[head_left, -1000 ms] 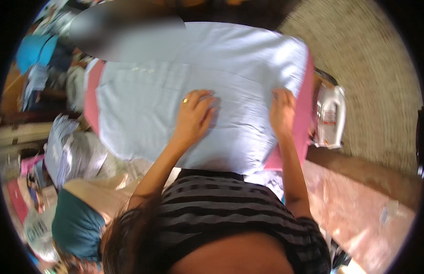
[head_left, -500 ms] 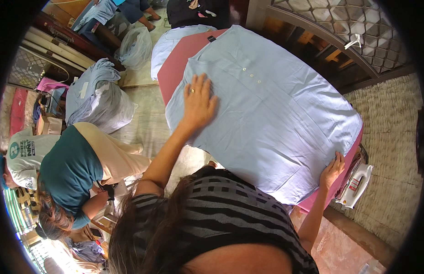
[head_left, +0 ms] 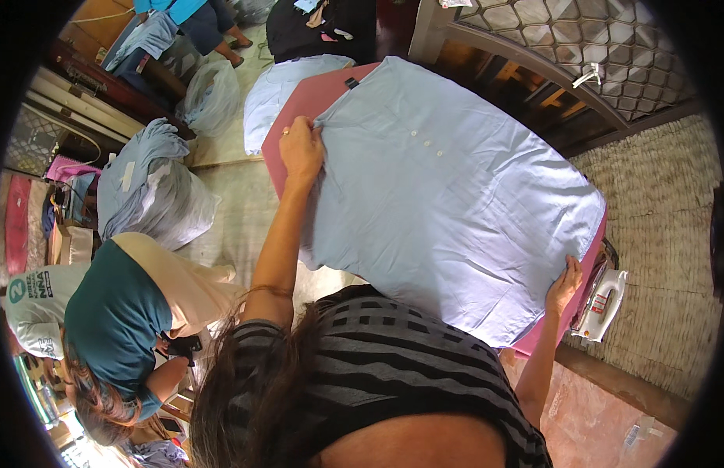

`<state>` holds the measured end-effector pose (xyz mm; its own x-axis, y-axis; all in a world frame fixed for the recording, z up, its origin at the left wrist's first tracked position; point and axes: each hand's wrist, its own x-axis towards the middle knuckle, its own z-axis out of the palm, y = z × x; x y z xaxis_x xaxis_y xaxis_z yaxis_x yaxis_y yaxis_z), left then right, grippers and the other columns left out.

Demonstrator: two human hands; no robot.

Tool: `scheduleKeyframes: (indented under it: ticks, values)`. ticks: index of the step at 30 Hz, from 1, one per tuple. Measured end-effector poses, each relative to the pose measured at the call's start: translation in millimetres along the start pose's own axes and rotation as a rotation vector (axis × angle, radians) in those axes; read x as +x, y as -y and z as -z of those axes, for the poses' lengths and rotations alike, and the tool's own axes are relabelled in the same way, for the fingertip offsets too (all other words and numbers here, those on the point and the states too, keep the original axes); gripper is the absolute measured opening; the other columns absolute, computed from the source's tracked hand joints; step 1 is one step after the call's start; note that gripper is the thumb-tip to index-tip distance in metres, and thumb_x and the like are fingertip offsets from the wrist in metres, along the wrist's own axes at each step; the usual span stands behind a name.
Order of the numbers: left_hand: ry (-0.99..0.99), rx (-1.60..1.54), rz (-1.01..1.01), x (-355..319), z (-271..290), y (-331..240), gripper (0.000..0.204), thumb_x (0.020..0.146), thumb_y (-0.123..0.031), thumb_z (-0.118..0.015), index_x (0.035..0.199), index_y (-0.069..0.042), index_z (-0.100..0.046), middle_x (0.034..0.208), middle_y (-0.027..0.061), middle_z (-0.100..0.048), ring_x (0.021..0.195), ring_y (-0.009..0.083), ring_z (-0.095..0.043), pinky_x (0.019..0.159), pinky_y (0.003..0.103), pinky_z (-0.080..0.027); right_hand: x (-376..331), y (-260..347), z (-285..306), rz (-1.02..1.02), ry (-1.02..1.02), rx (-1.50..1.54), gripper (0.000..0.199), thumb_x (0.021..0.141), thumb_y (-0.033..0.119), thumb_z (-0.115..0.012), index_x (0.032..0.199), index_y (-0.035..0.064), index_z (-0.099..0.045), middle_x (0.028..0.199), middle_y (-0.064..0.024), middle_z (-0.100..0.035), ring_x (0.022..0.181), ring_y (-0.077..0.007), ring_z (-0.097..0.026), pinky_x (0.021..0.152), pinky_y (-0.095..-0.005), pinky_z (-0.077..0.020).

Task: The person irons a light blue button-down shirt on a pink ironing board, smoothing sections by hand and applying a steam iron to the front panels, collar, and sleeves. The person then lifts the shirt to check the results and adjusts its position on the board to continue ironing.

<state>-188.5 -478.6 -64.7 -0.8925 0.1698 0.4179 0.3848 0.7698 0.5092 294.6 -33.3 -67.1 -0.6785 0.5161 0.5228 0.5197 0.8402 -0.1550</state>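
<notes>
A light blue shirt with small white buttons lies spread flat on a pink ironing board. My left hand grips the shirt's edge near the collar end, at the board's left side. My right hand holds the shirt's hem at the board's lower right corner. Both arms reach out from my striped dark top at the bottom of the view.
A white iron stands at the board's right end. Another person in a teal top crouches at lower left. Bundles of blue cloth and a clear bag lie on the floor. A woven mat covers the right.
My left hand slid up the shirt to its collar-end edge and closed on it. My right hand stayed at the hem. The view swung, with the board now slanting across the picture.
</notes>
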Motion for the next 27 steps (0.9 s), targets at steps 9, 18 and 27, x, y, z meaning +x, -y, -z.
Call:
scheduleKeyframes:
  ticks: [9, 18, 27]
  values:
    - [-0.074, 0.013, -0.319, 88, -37, -62, 0.042, 0.087, -0.044, -0.066, 0.106, -0.007, -0.063, 0.110, 0.0144, -0.062, 0.106, 0.0343, -0.057, 0.081, 0.050, -0.044, -4, 11, 5, -0.107, 0.027, 0.007, 0.044, 0.085, -0.007, -0.044, 0.124, 0.0057, -0.060, 0.129, -0.0150, -0.055, 0.119, -0.0348, -0.051, 0.103, -0.0444, -0.0381]
    - [-0.106, -0.131, -0.344, 197, -135, -32, 0.032, 0.089, -0.029, -0.065, 0.104, 0.000, -0.066, 0.099, 0.0196, -0.068, 0.096, 0.0369, -0.064, 0.085, 0.046, -0.049, 23, 32, 3, -0.197, -0.018, 0.095, 0.039, 0.085, -0.003, -0.052, 0.122, 0.0045, -0.061, 0.123, -0.0147, -0.061, 0.118, -0.0335, -0.055, 0.104, -0.0404, -0.0411]
    - [0.012, -0.472, -0.772, 51, -115, -197, 0.035, 0.086, -0.024, -0.069, 0.113, -0.003, -0.062, 0.107, 0.0166, -0.064, 0.100, 0.0351, -0.059, 0.088, 0.044, -0.046, 10, 6, 20, -0.623, -0.117, 0.426, 0.044, 0.079, 0.004, -0.069, 0.121, 0.0027, -0.060, 0.111, -0.0123, -0.065, 0.097, -0.0209, -0.065, 0.085, -0.0317, -0.0537]
